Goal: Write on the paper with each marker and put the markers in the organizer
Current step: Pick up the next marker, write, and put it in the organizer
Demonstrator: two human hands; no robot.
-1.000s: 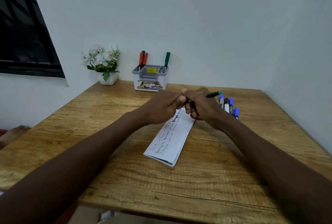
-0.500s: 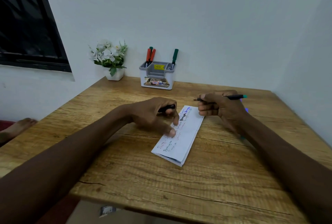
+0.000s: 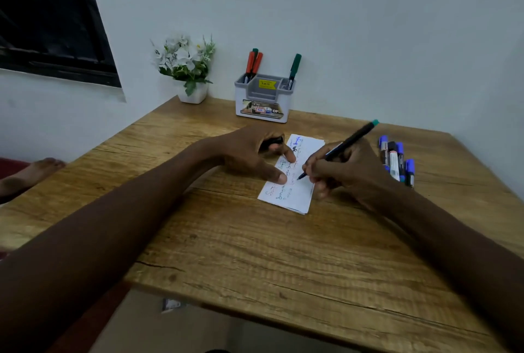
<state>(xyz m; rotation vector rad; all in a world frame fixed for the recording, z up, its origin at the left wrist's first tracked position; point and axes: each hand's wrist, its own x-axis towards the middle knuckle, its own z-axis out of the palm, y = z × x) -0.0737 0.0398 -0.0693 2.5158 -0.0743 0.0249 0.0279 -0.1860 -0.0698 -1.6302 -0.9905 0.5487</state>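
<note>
A folded white paper (image 3: 297, 191) with coloured writing lies in the middle of the wooden table (image 3: 255, 253). My right hand (image 3: 346, 168) grips a black marker with a teal end (image 3: 350, 141), its tip touching the paper. My left hand (image 3: 252, 154) holds the black cap (image 3: 273, 141) in its palm while two fingertips press on the paper's left edge. Several blue and black markers (image 3: 395, 161) lie to the right of my right hand. The grey organizer (image 3: 263, 100) stands by the wall with two orange markers (image 3: 253, 63) and a green one (image 3: 294, 69) in it.
A small white pot of white flowers (image 3: 187, 69) stands left of the organizer. A dark window (image 3: 48, 18) is on the left wall. A bare foot (image 3: 31, 174) shows beyond the table's left edge. The table's front edge runs below my arms.
The cap came off the marker and stayed in my left hand. My right hand turned the marker and brought its tip down onto the paper. My left fingers moved onto the paper.
</note>
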